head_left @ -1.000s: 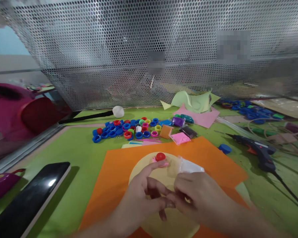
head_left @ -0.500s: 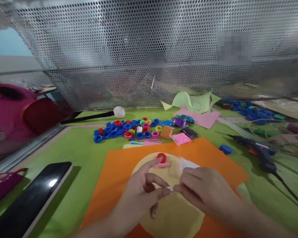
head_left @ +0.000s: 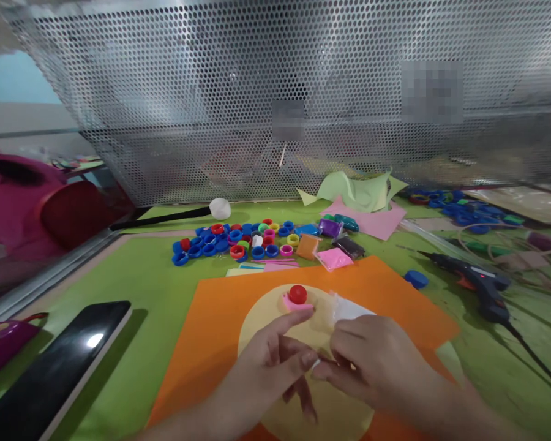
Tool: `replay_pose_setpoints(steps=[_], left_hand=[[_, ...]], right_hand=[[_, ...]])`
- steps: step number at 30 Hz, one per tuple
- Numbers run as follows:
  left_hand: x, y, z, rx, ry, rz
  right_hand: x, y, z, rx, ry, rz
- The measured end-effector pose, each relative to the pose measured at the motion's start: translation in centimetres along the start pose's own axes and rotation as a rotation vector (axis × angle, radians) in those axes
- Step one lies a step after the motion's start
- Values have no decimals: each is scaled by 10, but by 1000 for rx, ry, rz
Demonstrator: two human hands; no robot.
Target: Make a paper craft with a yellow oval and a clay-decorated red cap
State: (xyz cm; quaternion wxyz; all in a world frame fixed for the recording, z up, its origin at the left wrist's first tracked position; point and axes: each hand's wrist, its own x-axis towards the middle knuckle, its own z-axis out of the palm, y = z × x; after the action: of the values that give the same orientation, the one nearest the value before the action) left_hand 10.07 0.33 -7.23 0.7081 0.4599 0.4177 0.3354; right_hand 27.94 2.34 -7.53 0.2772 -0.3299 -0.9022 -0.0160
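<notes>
Over a round pale-yellow paper (head_left: 257, 318), my two hands meet at the fingertips. My left hand (head_left: 275, 361) pinches a tiny white bit (head_left: 316, 364), probably clay, between thumb and finger, its forefinger stretched out. My right hand (head_left: 371, 352) is curled round a clear packet with white stuff (head_left: 350, 309) in it; its thumb and fingertips touch the left ones. Just beyond my left forefinger, a red bottle cap (head_left: 297, 294) sits on the yellow paper with a pink strip (head_left: 288, 302) curving along its near side. Under the circle lies an orange sheet (head_left: 197, 343).
Several coloured caps (head_left: 211, 245) and clay packets (head_left: 334, 258) lie behind the orange sheet. A black phone (head_left: 59, 367) is at left, a glue gun (head_left: 477, 282) with its cord at right, near a blue cap (head_left: 416, 279). A perforated metal panel (head_left: 188, 122) stands behind.
My left forefinger has come off the red cap and moved nearer. Both hands have drawn closer together, and the white bit is now mostly hidden between the fingertips.
</notes>
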Motion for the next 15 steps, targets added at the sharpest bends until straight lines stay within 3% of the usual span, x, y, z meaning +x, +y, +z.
replay_pose_setpoints(steps=[7,11,15], left_hand=[[2,1,0,-107,103,73],[1,1,-1,-61,120,41],[-2,2,-2,-77,108,8]], right_hand=[[-1,0,0,23,17,23],[0,-5,-2,93,-77,16],[2,-12,-5,109,-70,-54]])
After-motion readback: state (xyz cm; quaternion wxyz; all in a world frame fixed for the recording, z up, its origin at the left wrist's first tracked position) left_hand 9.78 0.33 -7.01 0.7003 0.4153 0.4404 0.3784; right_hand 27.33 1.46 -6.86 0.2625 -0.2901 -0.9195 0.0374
